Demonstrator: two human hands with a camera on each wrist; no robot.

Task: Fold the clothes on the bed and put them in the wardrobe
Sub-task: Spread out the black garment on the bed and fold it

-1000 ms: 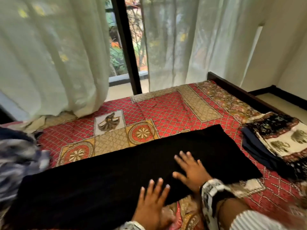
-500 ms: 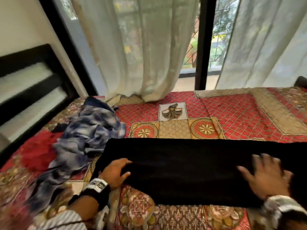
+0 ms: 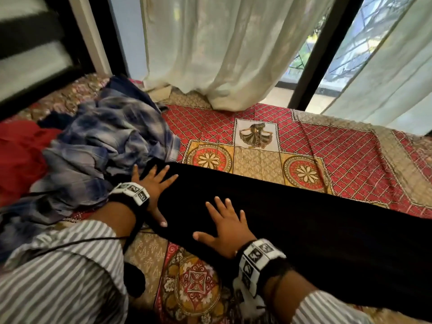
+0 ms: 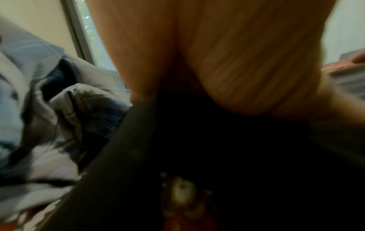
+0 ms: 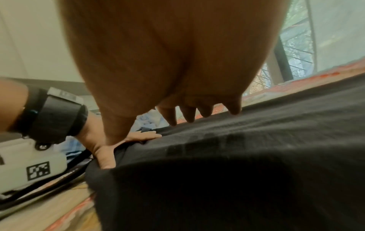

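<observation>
A long black garment (image 3: 292, 220) lies folded in a flat strip across the red patterned bedspread (image 3: 327, 146). My left hand (image 3: 153, 183) lies flat, fingers spread, on the strip's left end. My right hand (image 3: 225, 224) lies flat with fingers spread a little to the right, near the strip's front edge. In the right wrist view the black garment (image 5: 237, 164) fills the lower frame, my right hand (image 5: 197, 115) rests fingertips down on it, and my left hand (image 5: 122, 139) presses the cloth's end. The left wrist view is blurred: palm (image 4: 227, 54) above black garment (image 4: 197, 148).
A crumpled blue and white garment (image 3: 100, 146) and a red one (image 3: 18, 155) lie heaped at the left beside the strip's end. A dark headboard (image 3: 35, 54) stands at the far left. White curtains (image 3: 222, 50) hang over the window behind the bed.
My view swung left along the bed. My left hand went from the strip's front left corner onto its left end and flattened. My right hand slid left along the strip, closer to the left hand.
</observation>
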